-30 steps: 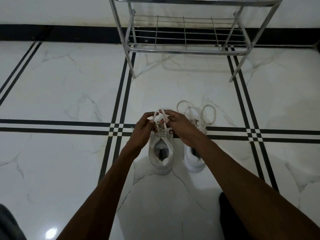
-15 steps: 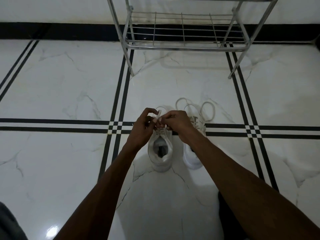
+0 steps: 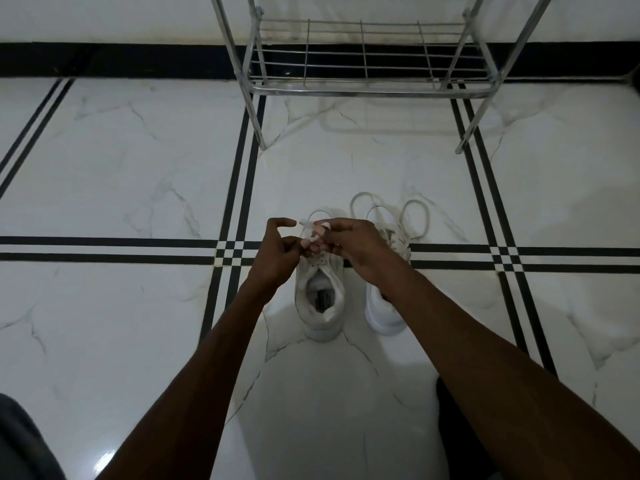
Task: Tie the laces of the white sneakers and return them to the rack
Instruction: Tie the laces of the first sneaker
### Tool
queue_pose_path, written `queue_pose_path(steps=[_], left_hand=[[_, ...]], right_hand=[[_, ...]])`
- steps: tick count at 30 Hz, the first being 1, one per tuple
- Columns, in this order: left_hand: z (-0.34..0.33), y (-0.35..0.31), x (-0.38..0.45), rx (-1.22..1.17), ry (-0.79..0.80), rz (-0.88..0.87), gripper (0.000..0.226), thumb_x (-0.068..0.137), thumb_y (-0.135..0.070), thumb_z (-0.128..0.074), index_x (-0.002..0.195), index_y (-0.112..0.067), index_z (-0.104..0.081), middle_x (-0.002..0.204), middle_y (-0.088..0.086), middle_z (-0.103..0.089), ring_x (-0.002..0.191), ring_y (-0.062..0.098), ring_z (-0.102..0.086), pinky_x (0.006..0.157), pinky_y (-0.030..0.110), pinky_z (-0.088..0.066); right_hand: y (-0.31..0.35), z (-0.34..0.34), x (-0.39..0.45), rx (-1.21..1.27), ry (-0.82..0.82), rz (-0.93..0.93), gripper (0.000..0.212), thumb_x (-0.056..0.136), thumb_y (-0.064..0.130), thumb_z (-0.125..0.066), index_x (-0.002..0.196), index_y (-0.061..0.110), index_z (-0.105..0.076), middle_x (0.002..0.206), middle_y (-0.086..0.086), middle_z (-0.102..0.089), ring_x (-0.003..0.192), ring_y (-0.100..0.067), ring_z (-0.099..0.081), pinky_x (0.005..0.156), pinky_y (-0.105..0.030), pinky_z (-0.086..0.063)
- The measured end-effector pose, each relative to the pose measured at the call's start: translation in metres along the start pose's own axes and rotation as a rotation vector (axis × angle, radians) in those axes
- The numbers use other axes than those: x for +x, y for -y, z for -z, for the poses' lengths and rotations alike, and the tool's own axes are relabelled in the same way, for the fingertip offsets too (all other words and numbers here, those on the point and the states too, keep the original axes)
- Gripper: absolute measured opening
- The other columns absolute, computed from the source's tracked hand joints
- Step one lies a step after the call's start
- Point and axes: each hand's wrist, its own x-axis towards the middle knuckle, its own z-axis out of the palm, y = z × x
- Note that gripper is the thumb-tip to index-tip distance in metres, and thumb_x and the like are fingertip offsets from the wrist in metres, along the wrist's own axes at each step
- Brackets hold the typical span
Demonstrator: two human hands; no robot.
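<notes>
Two white sneakers sit side by side on the marble floor [image 3: 138, 168], heels toward the person, toes toward the metal rack [image 3: 367, 88] that stands well apart against the wall, its lower shelf bare. Both hands work over the left sneaker [image 3: 320, 296], just above its tongue. The left hand [image 3: 277, 252] is curled, its fingers pinched in on the lace [image 3: 306, 223] of that shoe, forefinger arched up and out. The right hand [image 3: 356, 242] is closed too, its fingertips nipping the same lace close beside the left hand's, the white tip of the lace poking out between them. Whether a loop is already formed inside the fingers cannot be told; they hide the crossing. The right sneaker [image 3: 386, 306] lies partly under the right forearm, its laces [image 3: 412, 216] sprawled loose in loops on the floor ahead of the toe, so that one looks untied. Judgement: the knot on the left shoe is in hand and the task is well short of halfway. To do it well, keep even tension on both ends, hold the crossing down against the tongue so it does not slacken, and draw the loops out level before letting go.
</notes>
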Motion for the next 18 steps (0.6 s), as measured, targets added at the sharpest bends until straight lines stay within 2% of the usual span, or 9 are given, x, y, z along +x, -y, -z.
queue_pose_path(steps=[3, 5, 6, 8, 10, 12, 14, 16, 18], left_hand=[[0.002, 0.001, 0.000, -0.083, -0.023, 0.067, 0.043, 0.096, -0.011, -0.067, 0.131, -0.014, -0.043, 0.095, 0.009, -0.075, 0.080, 0.015, -0.067, 0.065, 0.025, -0.049], [0.003, 0.000, 0.001, -0.059, -0.023, 0.077, 0.042, 0.096, -0.011, -0.067, 0.130, -0.015, -0.045, 0.094, 0.008, -0.076, 0.079, 0.015, -0.067, 0.063, 0.023, -0.049], [0.003, -0.001, 0.001, -0.040, -0.017, 0.074, 0.040, 0.096, -0.011, -0.067, 0.130, -0.015, -0.046, 0.095, 0.007, -0.076, 0.081, 0.014, -0.069, 0.064, 0.022, -0.050], [0.002, -0.003, 0.001, -0.013, -0.010, 0.061, 0.036, 0.099, -0.015, -0.064, 0.131, -0.015, -0.048, 0.098, 0.007, -0.077, 0.088, 0.015, -0.072, 0.071, 0.025, -0.052], [0.001, -0.005, 0.000, -0.008, -0.019, 0.048, 0.033, 0.102, -0.022, -0.059, 0.133, -0.016, -0.050, 0.102, 0.006, -0.077, 0.083, 0.006, -0.073, 0.073, 0.025, -0.052], [0.001, -0.005, -0.001, -0.030, -0.020, 0.034, 0.029, 0.106, -0.023, -0.048, 0.134, -0.016, -0.052, 0.106, 0.006, -0.077, 0.077, -0.001, -0.073, 0.069, 0.019, -0.053], [0.003, -0.005, -0.001, -0.025, 0.012, 0.016, 0.033, 0.106, -0.013, -0.042, 0.136, -0.016, -0.053, 0.112, 0.005, -0.077, 0.087, 0.006, -0.074, 0.074, 0.021, -0.054], [0.003, -0.005, 0.000, 0.016, 0.068, -0.003, 0.040, 0.101, -0.001, -0.044, 0.135, -0.016, -0.057, 0.115, 0.003, -0.076, 0.097, 0.013, -0.072, 0.080, 0.025, -0.056], [0.001, -0.005, 0.000, 0.096, 0.097, -0.045, 0.042, 0.095, 0.007, -0.049, 0.127, -0.016, -0.064, 0.109, 0.000, -0.076, 0.098, 0.015, -0.073, 0.084, 0.028, -0.060]], right_hand=[[0.008, 0.009, -0.002, -0.345, 0.114, 0.121, 0.018, 0.087, 0.014, -0.075, 0.100, 0.002, -0.076, 0.097, -0.020, -0.077, 0.083, -0.024, -0.074, 0.080, -0.029, -0.061], [0.016, 0.011, -0.001, -0.709, 0.101, 0.200, 0.016, 0.084, 0.021, -0.077, 0.094, 0.008, -0.079, 0.090, -0.010, -0.079, 0.075, -0.016, -0.073, 0.069, -0.020, -0.057], [0.018, 0.011, 0.000, -0.871, 0.092, 0.245, 0.014, 0.083, 0.021, -0.078, 0.092, 0.010, -0.080, 0.089, -0.007, -0.079, 0.075, -0.015, -0.072, 0.067, -0.020, -0.056], [0.020, 0.008, 0.002, -1.059, 0.076, 0.357, 0.010, 0.080, 0.015, -0.078, 0.088, 0.010, -0.081, 0.087, -0.007, -0.079, 0.077, -0.017, -0.071, 0.071, -0.029, -0.058], [0.016, 0.003, 0.003, -1.109, -0.003, 0.450, 0.008, 0.074, 0.012, -0.077, 0.081, 0.013, -0.081, 0.080, -0.005, -0.078, 0.070, -0.018, -0.070, 0.070, -0.036, -0.060], [0.008, 0.000, 0.004, -1.087, -0.109, 0.490, 0.006, 0.071, 0.016, -0.077, 0.076, 0.019, -0.079, 0.074, 0.002, -0.076, 0.064, -0.014, -0.068, 0.064, -0.037, -0.060], [0.002, -0.004, 0.002, -1.007, -0.192, 0.488, 0.005, 0.071, 0.017, -0.077, 0.074, 0.021, -0.078, 0.072, 0.006, -0.075, 0.064, -0.010, -0.068, 0.063, -0.033, -0.059], [-0.002, -0.007, 0.001, -0.877, -0.251, 0.471, 0.006, 0.071, 0.013, -0.077, 0.074, 0.018, -0.078, 0.073, 0.003, -0.076, 0.065, -0.010, -0.069, 0.065, -0.029, -0.058], [-0.001, -0.008, 0.001, -0.758, -0.284, 0.433, 0.005, 0.071, 0.011, -0.079, 0.075, 0.014, -0.079, 0.073, 0.001, -0.076, 0.064, -0.008, -0.070, 0.064, -0.023, -0.057]])
